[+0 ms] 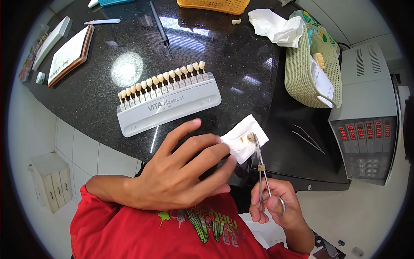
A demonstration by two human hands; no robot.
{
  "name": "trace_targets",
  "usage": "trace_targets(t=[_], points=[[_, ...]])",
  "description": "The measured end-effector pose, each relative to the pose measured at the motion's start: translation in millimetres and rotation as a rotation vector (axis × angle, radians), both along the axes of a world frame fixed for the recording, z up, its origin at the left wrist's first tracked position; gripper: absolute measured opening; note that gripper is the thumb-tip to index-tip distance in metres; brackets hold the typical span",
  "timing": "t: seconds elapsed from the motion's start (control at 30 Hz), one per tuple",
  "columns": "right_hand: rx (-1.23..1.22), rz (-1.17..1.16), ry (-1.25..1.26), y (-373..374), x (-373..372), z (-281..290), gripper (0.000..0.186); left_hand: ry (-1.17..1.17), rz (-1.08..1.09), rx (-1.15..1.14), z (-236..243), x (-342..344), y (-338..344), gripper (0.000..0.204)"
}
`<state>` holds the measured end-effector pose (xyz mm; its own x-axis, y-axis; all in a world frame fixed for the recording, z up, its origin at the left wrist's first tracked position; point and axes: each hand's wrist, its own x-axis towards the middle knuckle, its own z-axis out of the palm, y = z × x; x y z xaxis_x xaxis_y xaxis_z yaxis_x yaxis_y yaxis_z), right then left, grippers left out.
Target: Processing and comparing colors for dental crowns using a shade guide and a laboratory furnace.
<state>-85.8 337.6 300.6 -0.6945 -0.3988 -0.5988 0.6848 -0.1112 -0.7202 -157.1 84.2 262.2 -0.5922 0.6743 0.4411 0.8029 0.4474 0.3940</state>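
My right hand (280, 203) grips the ring handles of a metal hemostat (261, 166), which has a tan band wound round its middle. Its jaws hold a small tooth-coloured piece (250, 137) over a folded white tissue (241, 149). A small brownish spot or bit shows on the tissue beside the piece. With fingers apart, my left hand (181, 172) is held over the counter's front edge. Its fingertips come close to the tissue's left side; whether they touch it I cannot tell. A grey shade guide (170, 108) with a row of tooth samples stands beyond that hand.
On the dark counter lie tweezers (308, 138), a pen-like tool (160, 26), a notepad (69, 56) and a crumpled tissue (276, 26). A green woven basket (297, 77) and a grey device with red digits (366, 116) stand at right. An orange basket (213, 5) is at the back.
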Motion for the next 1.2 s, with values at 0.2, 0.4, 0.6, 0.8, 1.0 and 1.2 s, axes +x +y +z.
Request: trace_targets(t=[0.2, 0.4, 0.6, 0.8, 1.0, 1.2], points=[[0.085, 0.013, 0.0, -3.8, -1.7, 5.0, 0.024, 0.061, 0.08, -0.059, -5.3, 14.7, 5.0, 0.052], [0.196, 0.004, 0.056, -10.5, -1.7, 3.3, 0.047, 0.046, 0.138, -0.087, -3.6, 15.6, 16.4, 0.061], [0.169, 0.013, 0.056, -10.7, -3.9, 5.3, 0.022, -0.023, 0.051, -0.027, 3.8, 5.2, 20.5, 0.07], [0.226, 0.044, 0.063, -8.4, -3.6, 3.4, 0.025, 0.005, 0.015, -0.032, 3.7, -1.1, 31.0, 0.074], [0.18, -0.004, 0.063, -7.7, -2.7, 0.9, 0.026, 0.086, 0.058, -0.085, 0.9, -2.3, 33.9, 0.071], [0.192, 0.034, 0.074, -3.6, -4.9, 0.9, 0.026, 0.097, 0.054, -0.101, 2.8, -6.3, 36.8, 0.068]])
